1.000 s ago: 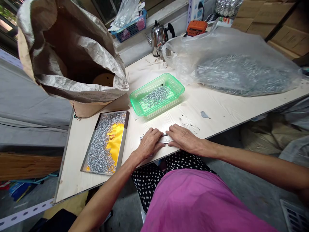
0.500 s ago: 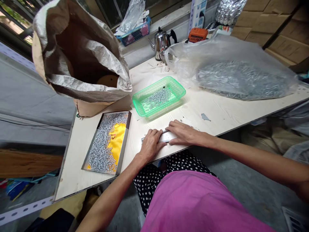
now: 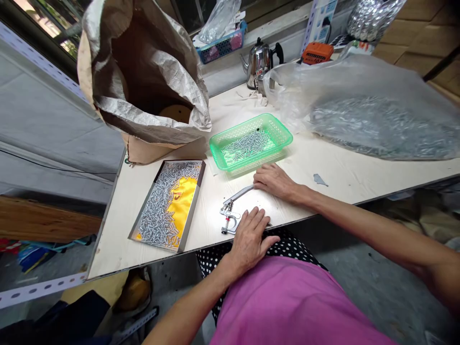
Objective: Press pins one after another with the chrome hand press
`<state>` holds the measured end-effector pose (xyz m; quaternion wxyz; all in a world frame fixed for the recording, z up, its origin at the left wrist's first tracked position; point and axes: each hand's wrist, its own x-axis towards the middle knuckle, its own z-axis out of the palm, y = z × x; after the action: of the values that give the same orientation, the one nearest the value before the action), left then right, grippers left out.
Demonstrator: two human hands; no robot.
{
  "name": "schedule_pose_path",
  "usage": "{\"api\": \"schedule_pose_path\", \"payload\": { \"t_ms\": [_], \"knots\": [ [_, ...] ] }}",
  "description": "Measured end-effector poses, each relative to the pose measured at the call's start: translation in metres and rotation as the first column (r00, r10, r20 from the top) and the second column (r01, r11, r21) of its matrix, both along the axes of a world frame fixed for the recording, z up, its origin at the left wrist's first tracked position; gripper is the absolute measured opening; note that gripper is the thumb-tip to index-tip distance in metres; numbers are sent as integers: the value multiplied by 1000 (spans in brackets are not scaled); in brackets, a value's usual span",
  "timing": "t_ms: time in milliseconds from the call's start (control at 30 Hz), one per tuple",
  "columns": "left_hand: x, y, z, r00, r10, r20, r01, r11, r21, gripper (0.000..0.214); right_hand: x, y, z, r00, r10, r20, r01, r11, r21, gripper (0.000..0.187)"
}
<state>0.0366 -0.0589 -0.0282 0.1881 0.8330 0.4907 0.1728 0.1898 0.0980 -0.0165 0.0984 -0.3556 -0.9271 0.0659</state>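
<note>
A pair of metal pliers (image 3: 232,213) lies on the table (image 3: 352,175) just below the middle of the frame, spring and head toward the left, handles running to the right. The right hand (image 3: 275,182) has its fingers curled over the end of the upper handle. The left hand (image 3: 250,239) rests palm down over the lower handle, fingers stretched out, thumb apart, covering that handle rather than gripping round it.

To the left of the pliers I see a shallow box (image 3: 191,213), tilted across the table, with small metal pins (image 3: 154,211) spread over a yellow sheet (image 3: 182,199). Above the hands, near the centre, stands a green basket (image 3: 251,160) with a loose heap of the same sort of pins inside. A grey scrap (image 3: 319,179) lies right of the right hand.

Farther out, a big paper sack (image 3: 122,115) gapes in the upper left, and a clear plastic bag (image 3: 341,81) full of metal bits slumps across the upper right. Between them, at the back, stand a shiny kettle (image 3: 259,62) and, beside the bag, an orange block (image 3: 317,52). A blue basket (image 3: 221,50) sits on the ledge at the top.
</note>
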Motion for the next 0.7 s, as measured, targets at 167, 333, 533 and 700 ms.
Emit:
{"api": "schedule_pose_path", "payload": {
  "t_ms": [167, 333, 533, 700],
  "knots": [
    [-1, 0, -2, 999, 3, 50, -2, 1000, -10, 48, -35, -21, 21, 973, 229, 26, -230, 972, 46, 11],
    [-2, -5, -14, 998, 40, 47, -38, 998, -50, 51, -83, -50, 18, 799, 600, 39, -601, 799, 15, 13],
    [0, -12, -15, 999, 41, 23, -41, 999, -29, 57, -109, -53, 6, 782, 620, 70, -623, 781, 41, 15],
    [-12, -30, 14, 957, -282, 76, 249, 924, 291, 25, -120, -54, -1, 796, 605, 2, -602, 792, 101, 13]
  ]
}}
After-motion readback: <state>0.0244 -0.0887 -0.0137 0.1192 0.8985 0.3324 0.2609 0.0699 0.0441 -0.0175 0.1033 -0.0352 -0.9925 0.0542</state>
